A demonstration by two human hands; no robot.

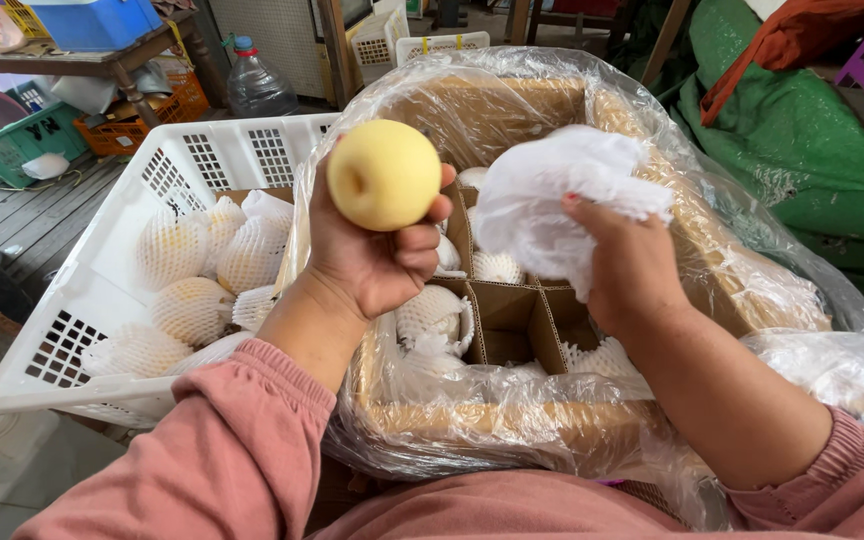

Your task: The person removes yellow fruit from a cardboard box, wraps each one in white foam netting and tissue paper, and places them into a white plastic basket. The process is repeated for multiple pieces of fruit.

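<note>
My left hand (pixel 367 255) holds a bare pale-yellow round fruit (pixel 384 174) up above a cardboard box (pixel 512 110). Beside it, my right hand (pixel 627 265) grips a crumpled white paper wrap (pixel 552 195) over the box's middle. The box is lined with clear plastic film (pixel 752 270) and split by cardboard dividers (pixel 512 305) into cells. Some cells hold fruits in white foam netting (pixel 430 312); the cell under my hands looks vacant.
A white slotted plastic crate (pixel 102 300) at the left holds several foam-netted fruits (pixel 192 310). Behind it are a plastic water bottle (pixel 255 85), orange and green crates (pixel 22 140) under a wooden table (pixel 72 62). Green tarp (pixel 802 130) lies at the right.
</note>
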